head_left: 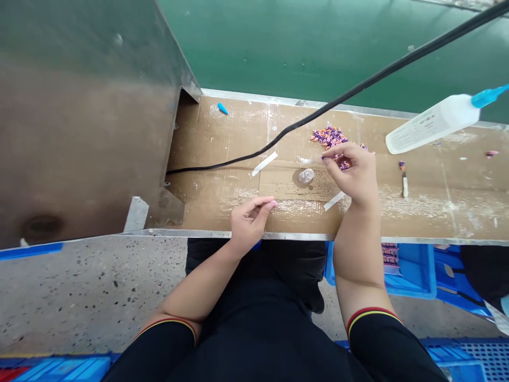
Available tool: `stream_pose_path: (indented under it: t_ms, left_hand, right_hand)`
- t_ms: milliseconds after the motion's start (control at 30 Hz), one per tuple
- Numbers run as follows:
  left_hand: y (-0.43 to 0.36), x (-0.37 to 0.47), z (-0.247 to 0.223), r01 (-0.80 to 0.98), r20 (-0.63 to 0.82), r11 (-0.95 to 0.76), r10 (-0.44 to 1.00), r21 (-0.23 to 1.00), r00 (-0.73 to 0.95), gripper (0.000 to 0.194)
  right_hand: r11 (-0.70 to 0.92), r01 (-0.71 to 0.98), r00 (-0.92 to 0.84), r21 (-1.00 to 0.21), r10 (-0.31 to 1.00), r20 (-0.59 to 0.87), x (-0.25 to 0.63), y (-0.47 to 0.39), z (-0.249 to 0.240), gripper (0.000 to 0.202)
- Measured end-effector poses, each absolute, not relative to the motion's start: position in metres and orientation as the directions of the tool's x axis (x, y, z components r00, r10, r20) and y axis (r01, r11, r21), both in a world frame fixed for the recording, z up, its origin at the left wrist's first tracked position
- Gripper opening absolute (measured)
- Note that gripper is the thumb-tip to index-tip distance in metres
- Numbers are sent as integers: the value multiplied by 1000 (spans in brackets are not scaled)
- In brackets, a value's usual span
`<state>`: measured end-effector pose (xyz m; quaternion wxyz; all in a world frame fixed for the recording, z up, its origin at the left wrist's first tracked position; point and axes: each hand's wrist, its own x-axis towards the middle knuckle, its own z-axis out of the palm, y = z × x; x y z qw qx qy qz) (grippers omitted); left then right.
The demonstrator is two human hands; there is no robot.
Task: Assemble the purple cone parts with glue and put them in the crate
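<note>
My left hand (249,222) is above the front edge of the cardboard-covered bench, thumb and forefinger pinched on a small pink piece (274,203). Farther right, my right hand (354,172) is closed in a pinch beside a pile of small purple, orange and pink pieces (329,137). A tiny purple piece (323,158) shows at its fingertips; its exact kind is too small to tell. Between the hands, a small clear cup (306,176) stands on a wet-spotted cardboard strip (276,180). The right hand hides part of the pile.
A black cable (294,126) crosses above the bench. To the right are a white bottle with blue nozzle (433,124) and a small knife-like tool (404,185). A blue cap (222,109) lies at the back. A metal housing (91,116) walls the left; blue bins (415,268) stand below.
</note>
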<state>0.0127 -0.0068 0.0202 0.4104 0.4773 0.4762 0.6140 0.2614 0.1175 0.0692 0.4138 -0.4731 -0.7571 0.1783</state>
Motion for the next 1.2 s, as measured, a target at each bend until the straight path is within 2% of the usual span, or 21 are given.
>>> stream_pose_path:
  t_ms: [133, 333, 467, 533, 667, 933, 1200]
  left_hand:
    - [-7, 13, 23, -106, 197, -221, 960, 969, -198, 14]
    - [-7, 12, 27, -266, -15, -48, 973, 963, -232, 41]
    - [-3, 8, 23, -324, -67, -14, 969, 946, -238, 46]
    - [-1, 7, 19, -328, -59, -31, 964, 944, -261, 44]
    - [-1, 6, 14, -314, -48, -41, 962, 948, -270, 39]
    - [-1, 6, 15, -355, -60, -27, 971, 934, -230, 33]
    - [-3, 6, 19, -389, -97, -7, 964, 921, -248, 40]
  right_hand:
    - [482, 542, -135, -688, 859, 494, 268, 104, 69, 8]
    - [522, 366, -34, -771, 835, 549, 218, 45, 61, 3]
    - [467, 126, 84, -875, 874, 478, 159, 6, 45, 3]
    - [431, 81, 117, -899, 892, 438, 138, -4, 38, 4]
    - [407, 97, 163, -908, 894, 417, 118, -8, 30, 7]
    - [488, 169, 214, -856, 830, 515, 116, -7, 25, 10]
    - [496, 220, 158, -840, 832, 532, 119, -7, 19, 10]
